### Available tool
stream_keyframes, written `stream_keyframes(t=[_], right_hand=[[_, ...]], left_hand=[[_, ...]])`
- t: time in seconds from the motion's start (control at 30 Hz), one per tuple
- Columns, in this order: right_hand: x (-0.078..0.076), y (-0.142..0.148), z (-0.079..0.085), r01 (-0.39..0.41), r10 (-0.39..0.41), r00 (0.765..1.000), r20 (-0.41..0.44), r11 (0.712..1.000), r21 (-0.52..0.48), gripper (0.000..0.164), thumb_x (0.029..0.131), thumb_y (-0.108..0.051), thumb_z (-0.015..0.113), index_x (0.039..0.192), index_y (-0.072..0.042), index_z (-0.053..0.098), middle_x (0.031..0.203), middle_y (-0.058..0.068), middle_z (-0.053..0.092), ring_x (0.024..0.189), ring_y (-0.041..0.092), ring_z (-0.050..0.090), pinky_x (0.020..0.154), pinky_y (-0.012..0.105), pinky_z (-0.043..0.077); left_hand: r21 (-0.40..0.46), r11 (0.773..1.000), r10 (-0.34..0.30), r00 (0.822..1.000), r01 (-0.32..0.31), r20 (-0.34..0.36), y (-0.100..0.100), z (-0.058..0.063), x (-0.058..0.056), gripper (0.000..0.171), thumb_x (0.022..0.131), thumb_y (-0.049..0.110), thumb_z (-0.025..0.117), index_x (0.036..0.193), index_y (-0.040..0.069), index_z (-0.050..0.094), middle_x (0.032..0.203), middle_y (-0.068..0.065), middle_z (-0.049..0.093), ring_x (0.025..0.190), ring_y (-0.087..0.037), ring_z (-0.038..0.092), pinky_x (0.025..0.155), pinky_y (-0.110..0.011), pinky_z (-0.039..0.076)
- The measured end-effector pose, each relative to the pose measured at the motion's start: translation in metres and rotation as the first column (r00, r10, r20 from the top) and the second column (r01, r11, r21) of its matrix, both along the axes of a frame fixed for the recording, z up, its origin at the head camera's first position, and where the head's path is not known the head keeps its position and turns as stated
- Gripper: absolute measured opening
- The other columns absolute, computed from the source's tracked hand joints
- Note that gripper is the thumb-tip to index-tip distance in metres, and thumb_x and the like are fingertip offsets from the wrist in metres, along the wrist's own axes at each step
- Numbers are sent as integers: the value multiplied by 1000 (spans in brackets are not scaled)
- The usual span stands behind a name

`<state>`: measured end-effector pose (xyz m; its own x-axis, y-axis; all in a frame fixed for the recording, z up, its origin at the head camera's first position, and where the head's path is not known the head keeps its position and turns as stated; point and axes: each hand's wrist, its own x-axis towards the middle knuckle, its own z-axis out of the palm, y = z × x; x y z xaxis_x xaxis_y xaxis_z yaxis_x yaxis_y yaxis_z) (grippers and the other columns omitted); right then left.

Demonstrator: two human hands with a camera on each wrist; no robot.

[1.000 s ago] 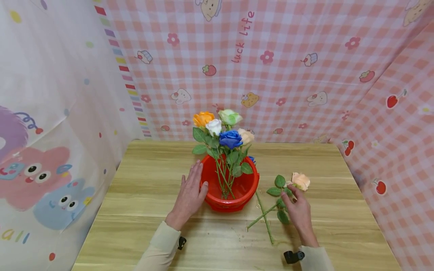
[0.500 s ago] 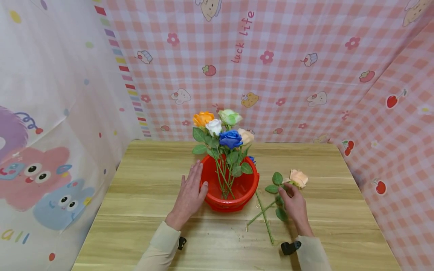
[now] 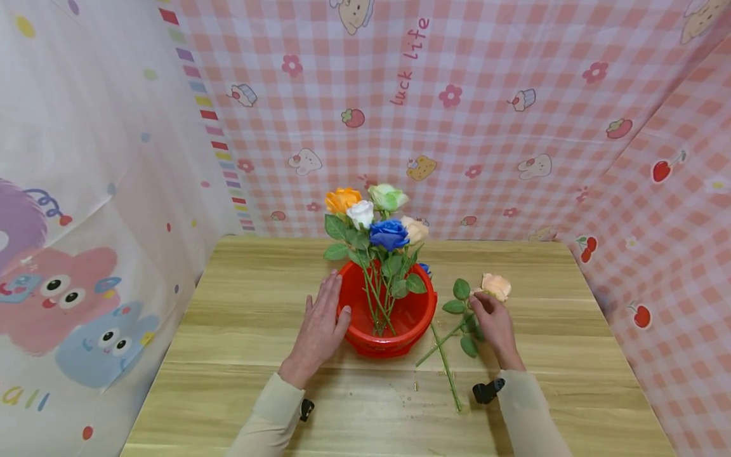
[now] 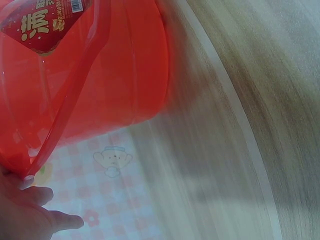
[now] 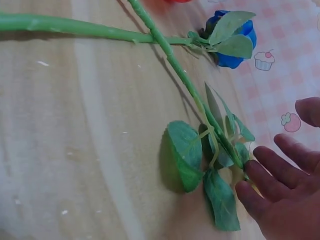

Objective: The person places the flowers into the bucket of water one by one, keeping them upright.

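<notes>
A red plastic bucket (image 3: 388,346) stands on the wooden table with several roses in it: orange (image 3: 342,200), white (image 3: 360,214), pale green (image 3: 388,197), blue (image 3: 389,235) and peach (image 3: 415,230). My left hand (image 3: 322,330) rests against its left side, fingers straight, thumb by the rim. To the right, my right hand (image 3: 495,324) pinches a peach rose (image 3: 495,287) by the stem just below its bloom. That bloom is hidden in the right wrist view, where the leaves (image 5: 222,200) hang beside my fingers (image 5: 280,170).
A second blue rose (image 5: 232,40) lies on the table just right of the bucket, its stem (image 3: 448,374) crossing beneath the held one. Small scraps (image 3: 415,386) are scattered near the front. Checked cloth (image 3: 485,127) hangs behind the table.
My right hand has moved the peach rose leftward and away from me, and its stem end has shifted off the scrap near the front. The left hand and bucket have stayed put.
</notes>
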<state>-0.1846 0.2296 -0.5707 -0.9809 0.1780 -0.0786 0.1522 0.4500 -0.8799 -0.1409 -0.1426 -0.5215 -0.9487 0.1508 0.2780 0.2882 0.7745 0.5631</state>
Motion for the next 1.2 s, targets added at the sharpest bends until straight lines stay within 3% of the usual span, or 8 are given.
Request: stream_keyframes(t=[0.17,0.43,0.5,0.7,0.77,0.93,1.2], right_hand=[[4,-1,1,14,-14,1000,-16,1000,-19,52,107,-35,54,141,5,56,138,29,60,128,39,57,106,46,45],[33,-20,-4,149,-156,985,-78,985,-85,48,105,-26,60,141,6,55,145,31,52,135,46,51,106,56,47],[41,-26,-5,180,-186,980,-77,981,-77,48,104,-25,61,142,4,55,146,29,52,136,44,51,106,51,48],[58,-43,-6,210,-215,976,-32,969,-131,49,104,-20,62,144,6,52,138,31,58,127,41,59,82,16,51],[60,-47,-6,196,-200,980,-20,972,-129,49,103,-18,62,144,7,51,137,33,58,126,43,59,84,19,54],[58,-51,-8,163,-163,987,18,984,-66,52,103,-22,62,145,6,50,139,32,57,131,45,55,107,51,47],[44,-41,-8,158,-158,986,50,987,6,52,102,-25,62,142,8,54,139,32,58,130,45,54,110,54,42]], left_hand=[[5,1000,-6,1000,6,4,0,0,0,64,105,19,52,162,-1,30,170,-11,25,156,-35,24,117,-72,20],[9,1000,-8,1000,8,7,-1,0,0,64,106,20,51,162,0,28,171,-10,24,156,-34,23,118,-71,18],[12,1000,-8,1000,8,11,-1,0,0,64,106,21,50,162,0,28,171,-10,23,156,-33,22,119,-70,17],[11,1000,-8,1000,8,14,0,0,0,64,106,21,50,162,-1,29,171,-11,24,156,-33,22,118,-71,18],[13,1000,-6,1000,6,14,0,0,0,64,106,21,50,162,-1,29,171,-11,24,156,-33,22,118,-70,18],[12,1000,-4,1000,4,13,0,0,0,64,106,23,48,161,-1,29,171,-12,24,156,-34,22,118,-70,18],[10,1000,-9,1000,9,17,0,0,0,64,107,25,46,162,-1,28,171,-11,23,156,-34,22,118,-71,18]])
